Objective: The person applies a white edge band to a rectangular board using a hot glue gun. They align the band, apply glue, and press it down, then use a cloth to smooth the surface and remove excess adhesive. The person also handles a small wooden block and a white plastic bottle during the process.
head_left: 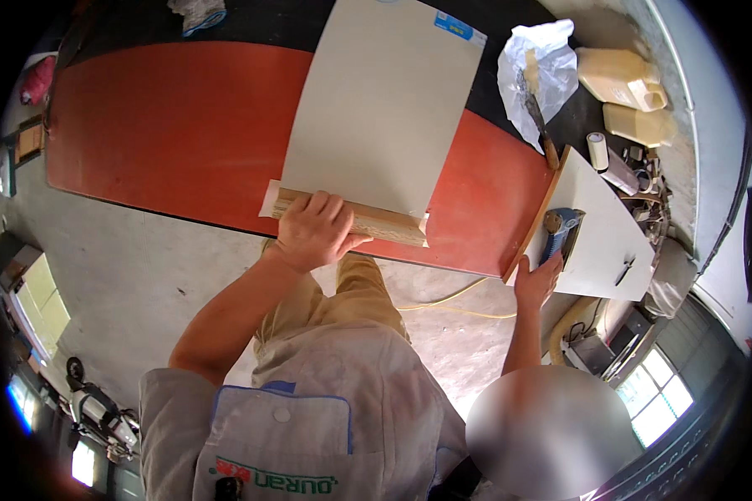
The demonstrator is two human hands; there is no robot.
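My left hand (313, 230) is closed over a wooden strip (388, 224) along the near edge of a pale grey panel (376, 108). Its fingers lie on top of the strip, and the thumb points right along the near side. Light-coloured tape or film sticks out at both strip ends. The panel rests on a red tabletop (175, 117). To the right, my right hand (538, 282) is at the near corner of a white board, thumb and fingers apart. Just beyond its fingertips lies a blue-handled staple gun or nailer (557, 234); I cannot tell whether they touch it.
The white board (597, 225) has a wooden edge and carries a small black tool (624, 270). Behind it are crumpled white paper (551, 50), a wooden-handled blade (539, 121), tan jugs (622, 79) and a tape roll (597, 152). A yellow hose (451, 299) runs across the floor.
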